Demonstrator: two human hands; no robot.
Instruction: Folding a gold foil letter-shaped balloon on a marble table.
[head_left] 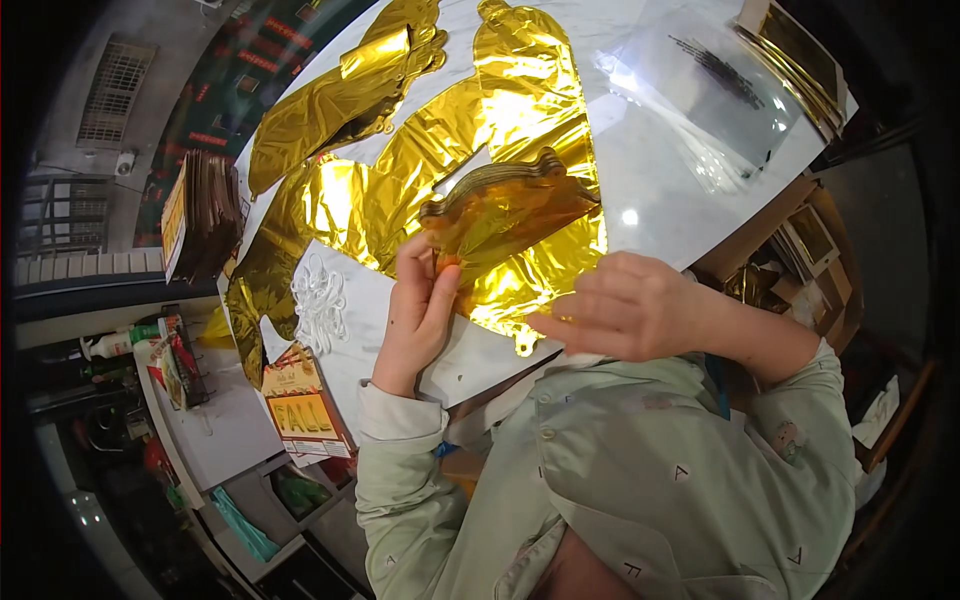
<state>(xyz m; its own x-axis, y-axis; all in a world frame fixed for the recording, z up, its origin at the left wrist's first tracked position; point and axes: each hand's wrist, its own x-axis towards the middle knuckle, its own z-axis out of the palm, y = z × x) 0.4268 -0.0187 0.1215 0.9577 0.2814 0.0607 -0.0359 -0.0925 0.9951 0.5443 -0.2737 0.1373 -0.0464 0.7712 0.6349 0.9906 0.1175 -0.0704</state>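
My left hand [425, 305] is closed at the near left edge of a folded bundle of gold foil balloons [510, 215], thumb in front and fingers behind. The bundle stands tilted, its layered wavy edge upward. Beneath and behind it, a large flat gold foil balloon [530, 70] spreads across the white table [640, 190]. My right hand [630, 305] is curled by the foil's near right edge, its fingers bent together and slightly blurred. Whatever they may hold is hidden. Close to them, a small foil tab [524, 343] points toward me.
More folded gold foil [320, 115] lies at the far left. White cord loops [318, 305] sit left of my left hand, near a printed card pack [305, 405]. A stack of cards [205, 215] stands at the left edge. Clear plastic bags [690, 120] lie far right, above a cardboard box [835, 255].
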